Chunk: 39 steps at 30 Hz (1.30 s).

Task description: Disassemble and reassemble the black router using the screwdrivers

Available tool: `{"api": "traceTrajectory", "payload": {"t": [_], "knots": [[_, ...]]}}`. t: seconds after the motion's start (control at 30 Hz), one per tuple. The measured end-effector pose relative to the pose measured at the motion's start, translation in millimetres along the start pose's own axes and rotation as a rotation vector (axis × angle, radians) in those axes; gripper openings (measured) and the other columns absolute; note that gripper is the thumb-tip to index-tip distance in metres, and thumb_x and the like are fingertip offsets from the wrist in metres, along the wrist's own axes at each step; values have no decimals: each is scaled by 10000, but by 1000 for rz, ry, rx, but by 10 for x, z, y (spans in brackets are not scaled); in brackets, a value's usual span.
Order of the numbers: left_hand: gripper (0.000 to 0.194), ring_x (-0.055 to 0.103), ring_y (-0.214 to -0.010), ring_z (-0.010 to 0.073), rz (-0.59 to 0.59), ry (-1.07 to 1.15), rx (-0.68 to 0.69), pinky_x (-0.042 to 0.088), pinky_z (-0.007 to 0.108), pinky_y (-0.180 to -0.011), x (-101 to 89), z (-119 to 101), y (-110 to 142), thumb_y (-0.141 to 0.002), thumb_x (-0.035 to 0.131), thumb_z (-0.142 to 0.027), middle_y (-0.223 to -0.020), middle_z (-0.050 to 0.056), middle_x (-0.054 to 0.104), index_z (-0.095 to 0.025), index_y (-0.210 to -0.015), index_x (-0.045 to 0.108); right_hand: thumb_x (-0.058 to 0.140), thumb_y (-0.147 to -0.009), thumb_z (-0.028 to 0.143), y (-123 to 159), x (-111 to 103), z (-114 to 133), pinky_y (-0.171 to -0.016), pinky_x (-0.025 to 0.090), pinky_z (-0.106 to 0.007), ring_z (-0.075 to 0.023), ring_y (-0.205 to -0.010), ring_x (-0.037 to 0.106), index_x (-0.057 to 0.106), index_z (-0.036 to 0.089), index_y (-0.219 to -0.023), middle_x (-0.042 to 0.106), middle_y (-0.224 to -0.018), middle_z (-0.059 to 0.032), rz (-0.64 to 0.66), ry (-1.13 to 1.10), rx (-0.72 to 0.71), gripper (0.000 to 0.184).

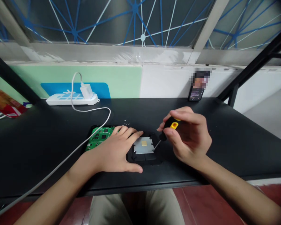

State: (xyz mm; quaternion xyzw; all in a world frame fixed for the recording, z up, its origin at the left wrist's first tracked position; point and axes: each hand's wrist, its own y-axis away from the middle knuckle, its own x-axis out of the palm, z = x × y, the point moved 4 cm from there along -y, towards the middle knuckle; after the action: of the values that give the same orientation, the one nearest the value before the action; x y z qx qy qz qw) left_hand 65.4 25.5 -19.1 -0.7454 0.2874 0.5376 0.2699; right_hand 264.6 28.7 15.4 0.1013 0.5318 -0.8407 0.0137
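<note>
Forearms (243, 193) cross the front edge of black table (234, 134). Right hand (189, 134): grips screwdriver (174, 125), tip at metal plate (144, 149). Left hand (117, 150): open, spread over black housing (150, 158), near front-edge middle; green circuit board (101, 136) alongside. Back edge: white power strip (61, 99), left; smartphone (196, 94), right. Room: windows (117, 26), red tiles (201, 203).

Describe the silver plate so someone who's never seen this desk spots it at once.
On the black desk, find the black housing between the left hand and right hand. The silver plate sits in it, a screwdriver pointing at its near right corner. Unlike the green circuit board to its left, it is flat silver with one small tan square.
</note>
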Motion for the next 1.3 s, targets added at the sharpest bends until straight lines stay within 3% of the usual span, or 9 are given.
{"api": "traceTrajectory", "payload": {"t": [0.13,0.23,0.33,0.43,0.63,0.9,1.3], "knots": [[976,445,-1271,363,5,-3,0,283,500,-1118,-1,-5,-1,-756,705,-738,-1400,142,515,-163,-1487,408,766,-811,197,-19,-22,-18,-600,605,-382,-198,-774,649,611,347,-1257,639,-937,-30,-12,25,-86,495],[977,443,-1281,369,-2,5,-3,286,508,-1117,-3,-5,1,-755,698,-746,-1403,138,515,-173,-1490,405,626,-922,231,-8,-8,7,-670,644,-407,-207,-866,693,609,325,-1280,641,-1065,-59,17,-51,-15,371],[996,441,-1286,370,3,5,-8,285,506,-1119,-1,-3,2,-752,699,-749,-1404,145,515,-152,-1493,403,520,-972,182,9,11,45,-720,655,-404,-208,-938,710,598,301,-1323,653,-1149,-74,36,-65,62,379],[1008,440,-1282,366,6,-2,-5,283,501,-1122,-1,-2,1,-750,710,-738,-1405,147,515,-133,-1494,400,592,-923,144,3,9,49,-663,640,-389,-205,-878,694,608,301,-1326,672,-1062,-60,11,-16,51,432],[993,452,-1268,370,3,4,-4,285,513,-1116,2,7,7,-746,713,-739,-1392,144,519,-162,-1493,404,760,-794,140,-42,-34,8,-527,543,-371,-206,-754,603,667,303,-1227,662,-882,-38,-75,85,-122,472],[1002,445,-1272,373,10,-1,-3,288,511,-1114,0,6,3,-756,688,-758,-1394,144,512,-156,-1500,393,560,-947,180,4,-25,47,-739,649,-448,-239,-948,722,623,301,-1290,709,-1132,-77,9,-14,7,369],[985,447,-1259,366,15,6,-8,292,503,-1112,12,7,8,-767,684,-751,-1384,143,517,-164,-1502,395,711,-799,46,-35,-35,47,-615,599,-372,-199,-810,671,662,248,-1251,702,-963,-47,-2,13,-96,498]]}}
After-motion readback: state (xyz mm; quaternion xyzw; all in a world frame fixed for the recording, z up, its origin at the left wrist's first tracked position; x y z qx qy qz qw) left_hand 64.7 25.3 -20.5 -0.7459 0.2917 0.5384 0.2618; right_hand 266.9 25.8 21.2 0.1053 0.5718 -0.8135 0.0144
